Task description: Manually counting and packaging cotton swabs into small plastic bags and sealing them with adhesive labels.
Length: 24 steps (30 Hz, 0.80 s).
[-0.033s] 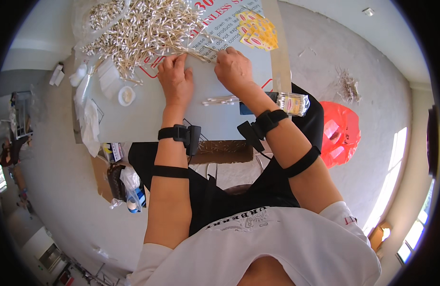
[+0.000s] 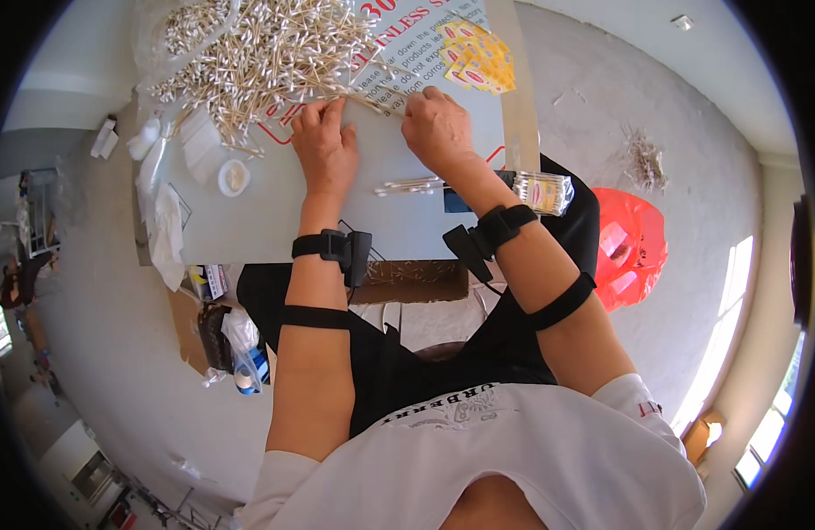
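Observation:
A big heap of cotton swabs with white tips and wooden sticks covers the far left of the table. At the heap's near right edge is my left hand, fingers bent down to the surface and thumb held apart. To its right, my right hand is closed, with thin sticks reaching its fingertips; the tips themselves are mostly hidden. A few loose swabs lie between the two hands. Nearer me, a small row of swabs rests beside my right wrist.
Yellow printed cards are spread at the far right of the table. A filled swab packet lies at the right edge. A small round white tub stands left. Below are an open carton and a red plastic bag.
My right hand and forearm have shifted very slightly to the right. My left hand stays where it was.

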Motion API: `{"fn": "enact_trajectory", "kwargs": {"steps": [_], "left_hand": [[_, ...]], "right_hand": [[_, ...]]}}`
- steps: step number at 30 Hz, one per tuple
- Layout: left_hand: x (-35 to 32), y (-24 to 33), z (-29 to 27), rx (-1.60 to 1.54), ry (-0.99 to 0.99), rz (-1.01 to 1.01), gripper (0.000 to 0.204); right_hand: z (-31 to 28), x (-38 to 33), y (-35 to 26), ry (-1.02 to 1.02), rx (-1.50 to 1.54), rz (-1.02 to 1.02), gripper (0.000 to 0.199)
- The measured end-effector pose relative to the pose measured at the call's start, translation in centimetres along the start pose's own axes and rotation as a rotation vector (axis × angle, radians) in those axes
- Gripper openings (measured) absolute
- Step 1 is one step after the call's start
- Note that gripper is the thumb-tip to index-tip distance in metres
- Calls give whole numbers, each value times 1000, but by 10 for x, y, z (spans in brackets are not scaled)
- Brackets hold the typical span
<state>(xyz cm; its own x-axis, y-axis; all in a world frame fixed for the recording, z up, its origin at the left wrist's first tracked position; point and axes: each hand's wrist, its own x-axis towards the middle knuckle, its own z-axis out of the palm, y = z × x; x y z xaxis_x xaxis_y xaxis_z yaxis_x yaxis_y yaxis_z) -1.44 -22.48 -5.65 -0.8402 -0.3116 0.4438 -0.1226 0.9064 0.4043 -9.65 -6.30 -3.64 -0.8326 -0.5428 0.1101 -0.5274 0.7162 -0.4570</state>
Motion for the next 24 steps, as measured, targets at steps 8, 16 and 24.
{"fn": "enact_trajectory", "kwargs": {"steps": [8,16,24], "left_hand": [[7,6,5,-37,24,-10,45],[32,20,-2,14,-10,140,24],[42,16,6,74,-101,140,14]], "right_hand": [[-10,10,14,147,90,-57,16],[-12,-24,26,159,127,16,11],[-23,-54,29,137,189,36,9]]}}
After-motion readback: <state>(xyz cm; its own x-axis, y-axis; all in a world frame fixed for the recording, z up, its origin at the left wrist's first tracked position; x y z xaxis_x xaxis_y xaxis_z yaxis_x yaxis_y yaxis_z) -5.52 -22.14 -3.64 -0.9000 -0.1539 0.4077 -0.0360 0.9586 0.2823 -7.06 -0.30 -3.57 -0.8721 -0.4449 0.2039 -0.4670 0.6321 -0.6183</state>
